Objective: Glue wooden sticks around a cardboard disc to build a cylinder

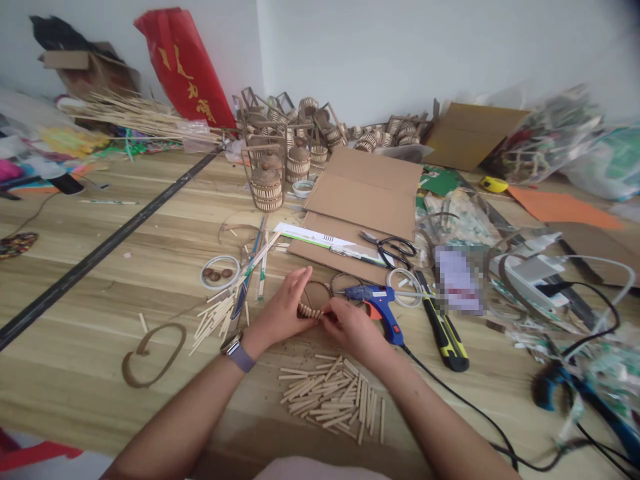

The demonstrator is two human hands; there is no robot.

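Note:
A small curved row of short wooden sticks (310, 312), set along a thin brown band, is held between my hands. My left hand (283, 312) grips its left side, with thumb and fingers around it. At the row's right end, my right hand (347, 327) has its fingertips pinched together; what lies between them is mostly hidden. Just right of the hands rests a blue hot glue gun (377, 303), its nozzle pointing left. Nearer my body lies a loose pile of short wooden sticks (335, 393).
Small stick-sided buckets (267, 190) stand at the back. Scissors (397, 250), a utility knife (445, 333) and cardboard (365, 193) lie ahead and right. At left are a brown strip loop (131, 377) and a white ring (203, 275) around brown discs. A black cable (460, 397) crosses the right side.

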